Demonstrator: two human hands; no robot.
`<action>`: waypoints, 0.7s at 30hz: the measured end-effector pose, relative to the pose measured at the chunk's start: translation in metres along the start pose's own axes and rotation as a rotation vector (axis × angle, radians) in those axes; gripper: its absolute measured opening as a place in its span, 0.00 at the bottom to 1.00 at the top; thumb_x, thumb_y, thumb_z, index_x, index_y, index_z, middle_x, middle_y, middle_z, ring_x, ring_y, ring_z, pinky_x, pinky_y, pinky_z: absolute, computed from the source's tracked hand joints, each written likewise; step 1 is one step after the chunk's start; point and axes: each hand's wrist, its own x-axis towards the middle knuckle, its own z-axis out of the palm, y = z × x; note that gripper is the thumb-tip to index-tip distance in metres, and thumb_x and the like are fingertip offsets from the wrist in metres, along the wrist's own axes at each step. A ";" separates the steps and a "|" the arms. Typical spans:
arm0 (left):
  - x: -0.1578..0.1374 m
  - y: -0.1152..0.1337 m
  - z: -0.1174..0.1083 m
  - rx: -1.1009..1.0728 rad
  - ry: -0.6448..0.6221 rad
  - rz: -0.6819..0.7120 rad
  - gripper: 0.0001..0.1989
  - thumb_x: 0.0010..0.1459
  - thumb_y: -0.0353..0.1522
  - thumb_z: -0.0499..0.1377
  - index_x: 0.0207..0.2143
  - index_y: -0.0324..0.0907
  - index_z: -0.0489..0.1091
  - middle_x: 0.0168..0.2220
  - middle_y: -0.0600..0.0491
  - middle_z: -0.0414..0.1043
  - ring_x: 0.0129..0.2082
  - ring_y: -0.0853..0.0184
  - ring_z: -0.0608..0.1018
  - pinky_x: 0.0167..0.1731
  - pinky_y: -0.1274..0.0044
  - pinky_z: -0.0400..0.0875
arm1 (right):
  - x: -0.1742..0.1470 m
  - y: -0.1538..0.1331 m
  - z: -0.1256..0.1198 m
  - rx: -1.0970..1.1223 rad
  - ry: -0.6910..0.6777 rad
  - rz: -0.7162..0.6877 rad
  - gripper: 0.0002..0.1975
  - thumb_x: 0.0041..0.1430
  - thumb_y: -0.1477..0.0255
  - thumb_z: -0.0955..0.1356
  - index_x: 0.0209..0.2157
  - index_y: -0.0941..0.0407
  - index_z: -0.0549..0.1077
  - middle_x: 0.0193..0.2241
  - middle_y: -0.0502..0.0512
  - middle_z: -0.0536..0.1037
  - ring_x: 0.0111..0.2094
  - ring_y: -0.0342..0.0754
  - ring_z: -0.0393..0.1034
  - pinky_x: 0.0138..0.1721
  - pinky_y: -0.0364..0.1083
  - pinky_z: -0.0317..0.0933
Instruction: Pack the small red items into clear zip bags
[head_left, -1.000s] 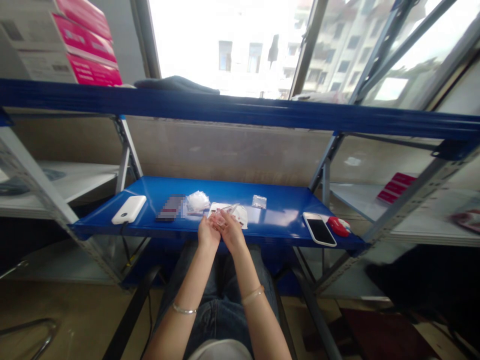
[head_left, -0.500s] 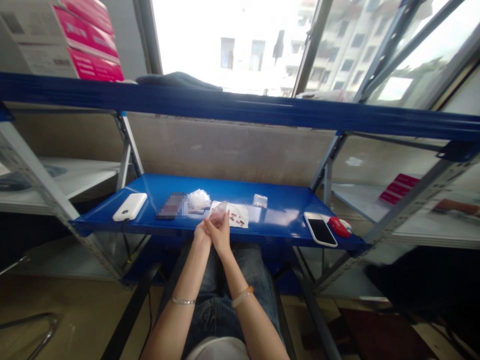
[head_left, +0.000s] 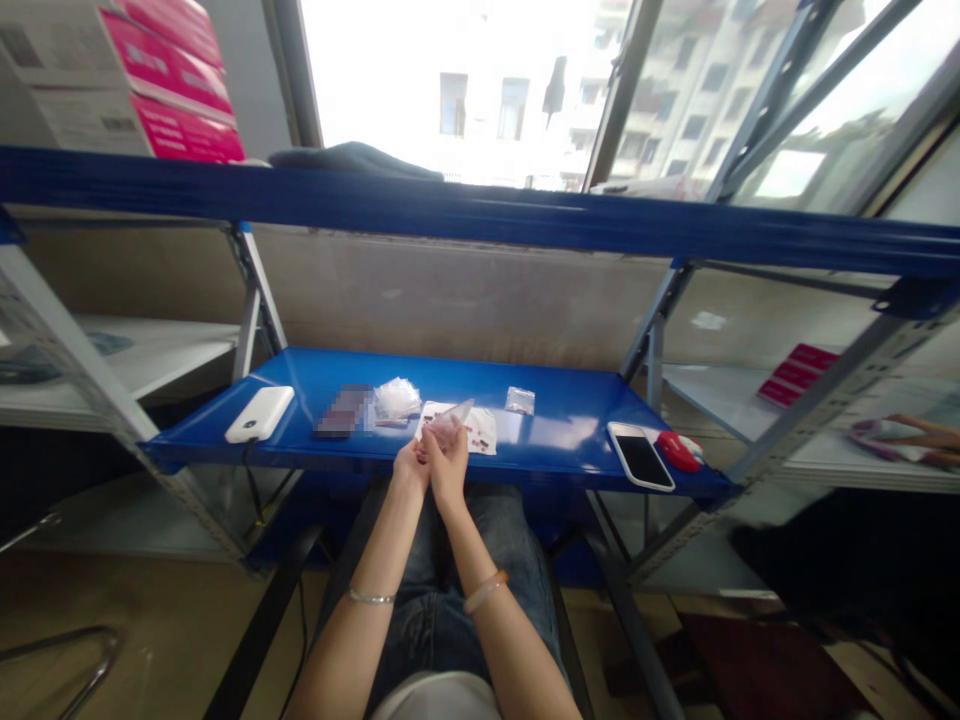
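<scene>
The left hand [head_left: 412, 468] and right hand [head_left: 450, 468] meet at the near edge of the blue table [head_left: 574, 400], touching each other. The right thumb and fingers are clamped on a clear plastic bag [head_left: 452, 413], which points up toward one o'clock; the left fingers are partly hidden, so whether they grip it cannot be told. The bag is over a white sheet [head_left: 488, 418] bearing small dark red pieces [head_left: 483, 443], which shows at one to two o'clock from the hands.

Also from the hands, a pile of clear bags [head_left: 397, 398] lies near at eleven o'clock, a blurred-out dark item [head_left: 343, 413] at ten, and a white power bank [head_left: 260, 412] with a cable between nine and ten. A small clear packet [head_left: 520, 401] lies at two. At three, well apart, a white-edged smartphone [head_left: 642, 457] lies just beside a red-and-white object [head_left: 679, 452].
</scene>
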 end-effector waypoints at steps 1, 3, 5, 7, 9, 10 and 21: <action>-0.001 0.000 0.000 0.008 0.013 -0.009 0.14 0.63 0.28 0.43 0.37 0.36 0.67 0.23 0.50 0.70 0.21 0.68 0.75 0.18 0.80 0.71 | 0.001 -0.001 0.000 0.057 0.031 0.019 0.30 0.45 0.65 0.72 0.49 0.58 0.61 0.39 0.57 0.77 0.41 0.49 0.73 0.45 0.50 0.65; -0.004 0.001 0.002 0.029 0.032 -0.019 0.14 0.63 0.28 0.42 0.35 0.36 0.67 0.22 0.50 0.70 0.20 0.69 0.75 0.17 0.80 0.71 | 0.004 -0.004 0.000 0.160 0.106 0.053 0.32 0.44 0.65 0.72 0.50 0.58 0.60 0.41 0.57 0.76 0.42 0.49 0.73 0.47 0.49 0.65; -0.006 0.002 0.004 0.062 0.038 -0.011 0.16 0.63 0.26 0.40 0.32 0.36 0.66 0.22 0.50 0.69 0.21 0.69 0.76 0.19 0.80 0.72 | 0.010 -0.006 -0.003 0.233 0.180 0.079 0.32 0.43 0.65 0.72 0.50 0.58 0.60 0.41 0.58 0.76 0.43 0.49 0.72 0.48 0.49 0.64; -0.007 0.002 0.007 0.128 0.043 0.014 0.18 0.62 0.24 0.38 0.29 0.37 0.65 0.21 0.51 0.68 0.21 0.70 0.75 0.19 0.81 0.71 | 0.018 -0.008 -0.010 0.275 0.237 0.098 0.31 0.43 0.63 0.72 0.48 0.58 0.61 0.41 0.58 0.75 0.43 0.49 0.72 0.47 0.49 0.65; -0.004 0.002 0.010 0.222 0.046 0.055 0.18 0.61 0.24 0.39 0.23 0.38 0.62 0.16 0.55 0.62 0.15 0.74 0.70 0.15 0.84 0.66 | 0.028 -0.011 -0.020 0.295 0.292 0.097 0.29 0.42 0.62 0.71 0.45 0.59 0.63 0.39 0.58 0.75 0.43 0.49 0.72 0.45 0.48 0.66; -0.001 0.002 0.013 0.278 0.047 0.081 0.17 0.61 0.25 0.40 0.20 0.40 0.59 0.14 0.57 0.58 0.12 0.75 0.65 0.12 0.85 0.61 | 0.033 -0.012 -0.027 0.301 0.321 0.088 0.27 0.42 0.62 0.71 0.44 0.59 0.64 0.38 0.57 0.75 0.42 0.49 0.72 0.44 0.48 0.66; 0.078 -0.030 0.084 1.257 -0.022 0.556 0.22 0.57 0.40 0.52 0.12 0.42 0.56 0.13 0.54 0.60 0.27 0.65 0.72 0.28 0.77 0.62 | 0.079 -0.032 -0.120 0.278 0.634 -0.021 0.16 0.43 0.64 0.70 0.33 0.57 0.66 0.31 0.51 0.75 0.35 0.43 0.73 0.36 0.41 0.67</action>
